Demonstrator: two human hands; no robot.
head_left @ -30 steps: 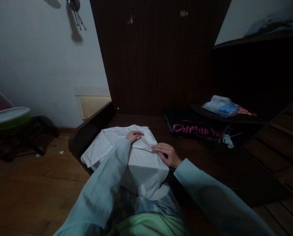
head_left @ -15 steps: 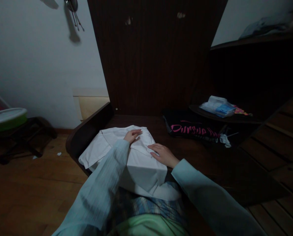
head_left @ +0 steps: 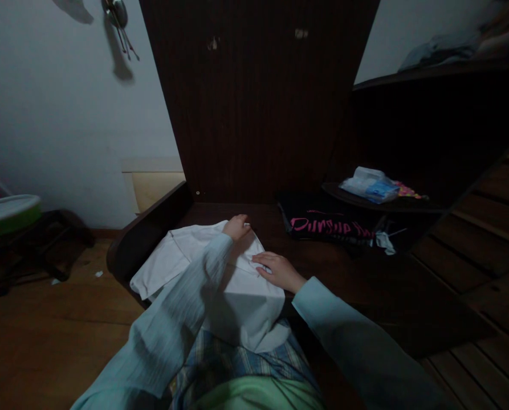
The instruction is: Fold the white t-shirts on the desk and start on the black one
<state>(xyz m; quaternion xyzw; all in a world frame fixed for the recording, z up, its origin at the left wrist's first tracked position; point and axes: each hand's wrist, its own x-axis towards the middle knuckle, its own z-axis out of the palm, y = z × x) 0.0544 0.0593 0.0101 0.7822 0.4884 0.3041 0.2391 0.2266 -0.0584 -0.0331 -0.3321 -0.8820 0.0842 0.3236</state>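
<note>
A white shirt (head_left: 169, 259) is spread over the dark wooden seat, with what looks like a sleeve at its left. Its near part hangs over the front edge toward my lap. At the far right part of the shirt, my left hand (head_left: 236, 226) is closed, fingers curled on the cloth. My right hand (head_left: 282, 272) rests lower on the shirt's right side, its fingers stretched over the fabric and the thumb a little apart. Small creases run between the two hands.
A folded black garment with pink lettering (head_left: 322, 225) lies at the right rear. Above it, a small shelf (head_left: 429, 208) bears a blue-and-white plastic packet (head_left: 371, 185). The seat's raised arm (head_left: 145, 219) borders the left. A green tub with a pale lid (head_left: 10, 219) stands further left.
My left hand has moved away from me to the shirt's far right edge, and its fingers have curled in. My right hand stays at about the same place on the cloth. The view has shifted slightly.
</note>
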